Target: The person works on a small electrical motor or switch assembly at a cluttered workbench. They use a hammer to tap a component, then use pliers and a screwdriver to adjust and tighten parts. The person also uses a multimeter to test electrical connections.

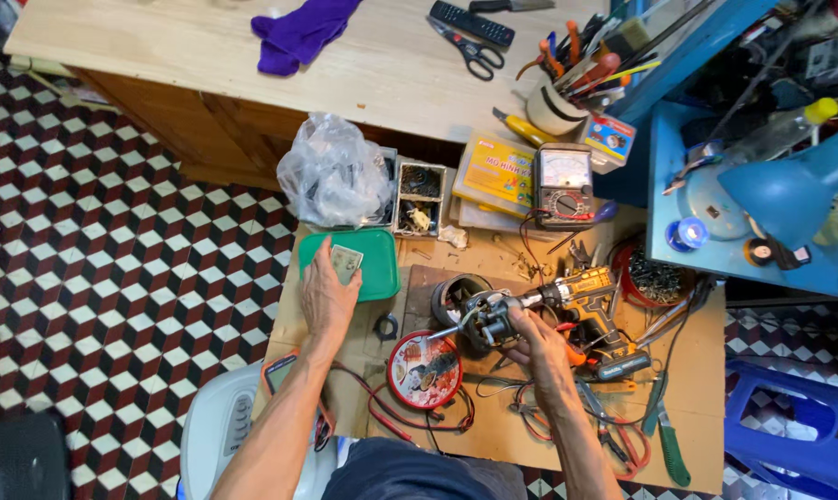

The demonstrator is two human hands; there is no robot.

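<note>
Head view: left hand (pixel 327 294) gripping small packet (pixel 347 262) over green tray (pixel 382 278); right hand (pixel 539 344) clasping motor (pixel 487 319) mid-bench.

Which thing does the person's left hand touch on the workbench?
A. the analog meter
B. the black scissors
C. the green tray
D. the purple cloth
C: the left hand rests at the edge of the green tray with a small pale item at its fingertips, while the purple cloth, black scissors and analog meter lie farther off, untouched.
</note>
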